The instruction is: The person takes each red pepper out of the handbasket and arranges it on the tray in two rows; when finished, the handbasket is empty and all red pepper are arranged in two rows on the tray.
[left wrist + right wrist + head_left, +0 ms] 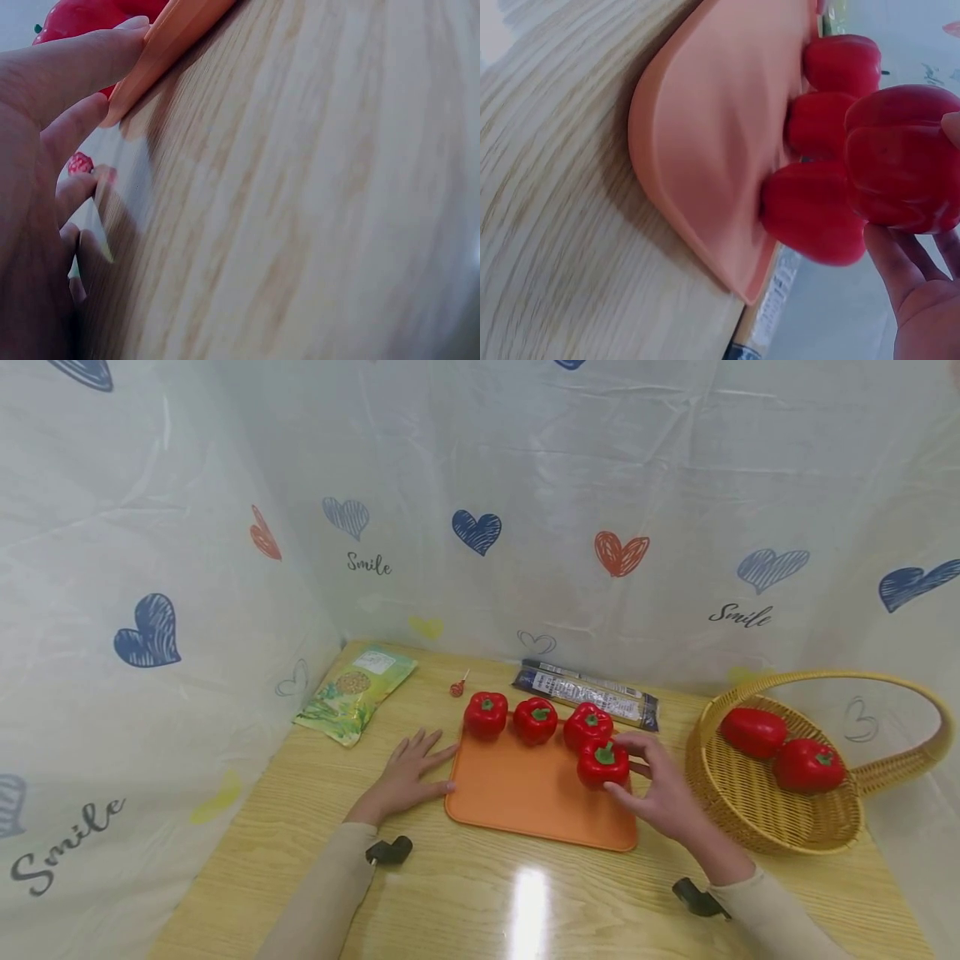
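My right hand [662, 789] grips a red bell pepper [602, 766] between thumb and fingers over the right part of an orange tray [517, 793]. In the right wrist view this bell pepper [904, 161] appears raised off the tray. Along the tray's far edge stand three more red bell peppers: left [485, 715], middle [535, 721] and right [587, 724]. At the tray's left edge my left hand [405, 781] rests with spread fingers, its thumb [90, 64] touching the rim.
On the right stands a wicker basket [776, 822] with a tall handle, holding two red bell peppers [808, 766]. Behind the tray lie dark long packets [585, 693] and a small red lollipop [457, 688]. A green-yellow bag [356, 693] lies at the back left, near the curtain.
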A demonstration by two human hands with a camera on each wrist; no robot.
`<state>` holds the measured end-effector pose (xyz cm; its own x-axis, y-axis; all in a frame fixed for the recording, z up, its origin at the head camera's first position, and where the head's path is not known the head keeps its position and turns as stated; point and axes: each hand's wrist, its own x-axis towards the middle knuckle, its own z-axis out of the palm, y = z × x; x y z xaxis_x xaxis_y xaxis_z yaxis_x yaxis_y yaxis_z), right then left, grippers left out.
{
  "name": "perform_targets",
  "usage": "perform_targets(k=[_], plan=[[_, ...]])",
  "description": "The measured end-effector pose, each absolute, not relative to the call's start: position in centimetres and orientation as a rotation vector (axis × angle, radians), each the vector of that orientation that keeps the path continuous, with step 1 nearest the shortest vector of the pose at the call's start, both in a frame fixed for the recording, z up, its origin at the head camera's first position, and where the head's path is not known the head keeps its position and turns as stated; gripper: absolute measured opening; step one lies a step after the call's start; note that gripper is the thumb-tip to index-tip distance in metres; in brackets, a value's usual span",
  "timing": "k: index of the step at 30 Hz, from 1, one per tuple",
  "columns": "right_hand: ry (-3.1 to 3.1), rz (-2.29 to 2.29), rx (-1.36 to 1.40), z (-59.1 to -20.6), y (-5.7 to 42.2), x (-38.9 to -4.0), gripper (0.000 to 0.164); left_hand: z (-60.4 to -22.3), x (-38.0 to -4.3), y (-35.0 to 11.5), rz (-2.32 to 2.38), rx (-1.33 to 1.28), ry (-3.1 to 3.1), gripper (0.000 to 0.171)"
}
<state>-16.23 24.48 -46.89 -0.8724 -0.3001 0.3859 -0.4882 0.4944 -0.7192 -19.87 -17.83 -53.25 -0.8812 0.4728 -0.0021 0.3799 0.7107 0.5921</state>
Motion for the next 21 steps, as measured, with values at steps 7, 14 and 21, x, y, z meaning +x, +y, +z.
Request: perform_targets(k=[7, 14, 21], plan=[[-2.575, 1.29, 0.665, -46.3, 22.7, -16.0, 0.067, -53.4, -19.9, -17.8, 0.913, 0.69, 2.757, 0.072], [-2.564, 1.315, 0.73, -44.5, 20.5, -15.4, 0.062, -53.3, -19.9, -17.8, 0.902, 0.691, 2.757, 0.072], [-2.575, 1.354, 0.734, -45.9, 19.4, -16.3, 0.065, -53.1, -19.8, -17.8, 0.917, 0.725, 2.77, 0.069]])
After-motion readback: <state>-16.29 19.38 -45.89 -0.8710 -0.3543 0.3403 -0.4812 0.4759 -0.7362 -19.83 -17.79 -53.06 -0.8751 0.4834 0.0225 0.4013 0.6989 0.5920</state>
